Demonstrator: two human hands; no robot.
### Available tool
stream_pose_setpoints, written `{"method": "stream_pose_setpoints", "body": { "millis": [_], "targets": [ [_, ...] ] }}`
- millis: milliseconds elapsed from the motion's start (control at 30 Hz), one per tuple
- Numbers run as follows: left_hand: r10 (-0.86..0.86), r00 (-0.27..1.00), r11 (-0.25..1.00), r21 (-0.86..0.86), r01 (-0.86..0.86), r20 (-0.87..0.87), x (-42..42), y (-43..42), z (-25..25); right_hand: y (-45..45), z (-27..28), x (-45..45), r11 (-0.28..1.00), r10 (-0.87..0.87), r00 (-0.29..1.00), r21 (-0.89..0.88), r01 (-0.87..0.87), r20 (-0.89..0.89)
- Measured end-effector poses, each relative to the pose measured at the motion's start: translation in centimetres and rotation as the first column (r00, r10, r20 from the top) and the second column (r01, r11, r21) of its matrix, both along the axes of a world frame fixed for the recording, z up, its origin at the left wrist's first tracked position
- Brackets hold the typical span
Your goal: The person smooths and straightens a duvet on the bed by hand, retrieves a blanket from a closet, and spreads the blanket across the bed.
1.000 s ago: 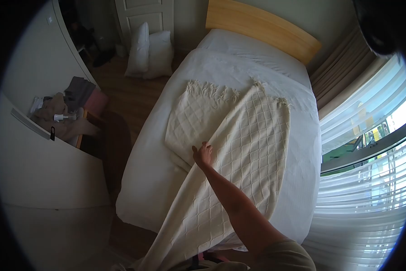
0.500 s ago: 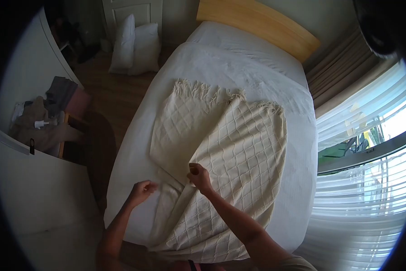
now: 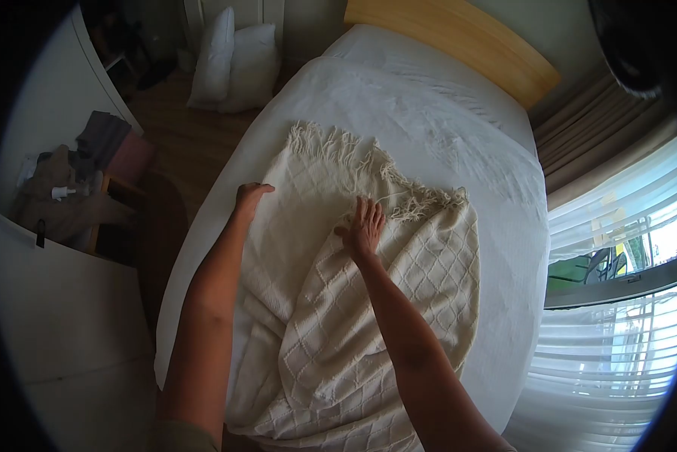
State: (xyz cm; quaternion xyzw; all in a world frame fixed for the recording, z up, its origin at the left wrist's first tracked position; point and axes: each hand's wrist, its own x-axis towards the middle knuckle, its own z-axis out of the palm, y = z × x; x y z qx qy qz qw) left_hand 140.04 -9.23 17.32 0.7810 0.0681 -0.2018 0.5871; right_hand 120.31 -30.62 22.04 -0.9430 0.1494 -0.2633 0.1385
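Note:
A cream throw blanket with a raised diamond pattern lies bunched and partly folded over on the bed. Its tasselled fringe runs along the far edge. My right hand rests on the throw just below the fringe, fingers spread and palm down. Beside the throw's left edge is my left hand, its fingers stretched to the right and their tips at the fabric. Whether those tips press on the cloth is unclear. The near end of the throw lies in loose folds between my forearms.
The bed has a white sheet and a wooden headboard. Two white pillows lean at the far left. Clothes are piled beside a white cabinet. Curtains and a window stand on the right.
Both hands have moved forward toward the fringe. My right hand has let go of the folded edge and spread flat. The throw's upper layer has shifted and bunched, with its fringe turned over.

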Motion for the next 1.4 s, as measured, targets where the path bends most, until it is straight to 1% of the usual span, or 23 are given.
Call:
{"method": "stream_pose_setpoints", "body": {
  "millis": [67, 100, 167, 200, 233, 300, 333, 367, 400, 467, 567, 600, 700, 767, 800, 900, 967, 1033, 1100, 1133, 1200, 1267, 1400],
  "targets": [
    [0.053, 0.946, 0.866, -0.458, -0.202, -0.319, -0.7, -1.0, 3.5, -1.8, -0.9, 0.6, 0.967, -0.244, 0.873, -0.043, 0.250, -0.421],
    [0.055, 0.946, 0.867, -0.454, -0.203, -0.319, -0.6, -1.1, 4.3, -2.8, -0.3, 0.7, 0.968, -0.242, 0.873, -0.039, 0.249, -0.423],
    [0.026, 0.923, 0.821, -0.519, -0.239, -0.384, 0.1, -1.7, 5.4, -4.7, 1.0, 0.8, 0.886, 0.224, 0.632, 0.425, 0.185, -0.742],
    [0.026, 0.923, 0.817, -0.524, -0.241, -0.384, 0.6, -2.4, 6.1, -4.6, 1.2, 0.0, 0.926, 0.238, 0.728, 0.376, 0.030, -0.643],
    [0.002, 0.934, 0.787, -0.575, -0.223, -0.358, 1.2, -3.1, 6.8, -4.5, 2.5, -0.4, 0.930, 0.235, 0.727, 0.367, 0.025, -0.645],
    [-0.019, 0.946, 0.747, -0.634, -0.202, -0.324, 1.0, -4.5, 9.0, -3.6, 8.4, -1.3, 0.676, 0.478, 0.790, 0.736, -0.050, -0.385],
    [-0.054, 0.981, 0.740, -0.667, -0.084, -0.184, 0.3, -5.2, 11.3, -3.3, 11.5, -1.8, 0.683, 0.474, 0.791, 0.728, -0.054, -0.386],
    [-0.089, 0.995, 0.729, -0.684, 0.038, -0.039, -0.5, -6.0, 13.8, -3.0, 14.9, -2.4, 0.568, 0.548, 0.796, 0.813, -0.128, -0.257],
    [-0.093, 0.995, 0.721, -0.691, 0.048, -0.029, -1.3, -6.8, 16.3, -2.7, 18.3, -3.0, 0.439, 0.602, 0.790, 0.875, -0.206, -0.116],
    [-0.445, 0.891, 0.607, -0.703, 0.370, 0.085, -3.5, -8.4, 21.3, -2.6, 25.7, -4.6, 0.475, 0.631, 0.771, 0.827, -0.300, -0.082],
    [-0.534, 0.791, 0.477, -0.666, 0.574, 0.299, -9.0, -10.3, 27.6, -3.6, 31.2, -5.9, 0.468, 0.536, 0.825, 0.750, -0.468, 0.180],
    [-0.598, 0.730, 0.455, -0.609, 0.650, 0.332, -10.9, -10.3, 29.7, -4.1, 32.9, -6.3, 0.602, 0.475, 0.856, 0.632, -0.487, 0.207],
    [-0.614, 0.601, 0.351, -0.505, 0.788, 0.511, -17.5, -10.0, 35.7, -5.5, 36.4, -7.8, 0.548, 0.506, 0.782, 0.564, -0.618, 0.365],
    [-0.634, 0.563, 0.356, -0.445, 0.822, 0.531, -20.2, -9.4, 39.0, -6.0, 38.8, -10.1, 0.185, 0.691, 0.642, 0.778, -0.600, 0.331],
    [-0.657, 0.521, 0.359, -0.382, 0.852, 0.545, -21.7, -8.9, 40.2, -6.1, 39.9, -11.9, 0.195, 0.763, 0.569, 0.731, -0.654, 0.306],
    [-0.613, 0.560, 0.401, -0.392, 0.828, 0.557, -26.1, -6.8, 43.7, -4.8, 43.9, -15.2, 0.479, 0.782, 0.623, 0.647, -0.593, -0.008],
    [-0.543, 0.627, 0.357, -0.522, 0.774, 0.558, -29.2, -6.3, 44.6, -1.9, 47.1, -18.7, 0.561, 0.710, 0.698, 0.523, -0.642, 0.096],
    [-0.466, 0.687, 0.301, -0.630, 0.716, 0.558, -32.1, -5.1, 45.4, -0.4, 51.3, -21.8, 0.706, 0.508, 0.856, 0.525, -0.475, 0.091],
    [-0.239, 0.506, 0.487, -0.349, 0.801, 0.829, -34.9, -3.7, 46.5, -1.4, 56.6, -24.5, 0.727, 0.530, 0.838, 0.440, -0.527, 0.127],
    [-0.234, 0.509, 0.501, -0.346, 0.793, 0.829, -36.9, -2.7, 46.5, -2.2, 59.4, -26.2, 0.747, 0.540, 0.827, 0.364, -0.556, 0.154],
    [-0.317, 0.295, 0.572, -0.066, 0.818, 0.901, -40.7, -0.5, 46.3, -3.5, 65.5, -29.9, 0.780, 0.565, 0.790, 0.158, -0.605, 0.238],
    [-0.458, 0.338, 0.637, 0.039, 0.769, 0.822, -45.7, 1.9, 45.5, -4.3, 71.4, -33.2, 0.798, 0.579, 0.759, -0.016, -0.602, 0.298],
    [-0.535, 0.355, 0.726, 0.202, 0.657, 0.766, -54.1, 6.1, 42.5, -2.7, 78.0, -39.3, 0.800, 0.600, 0.708, -0.254, -0.544, 0.371]
  ]
}}
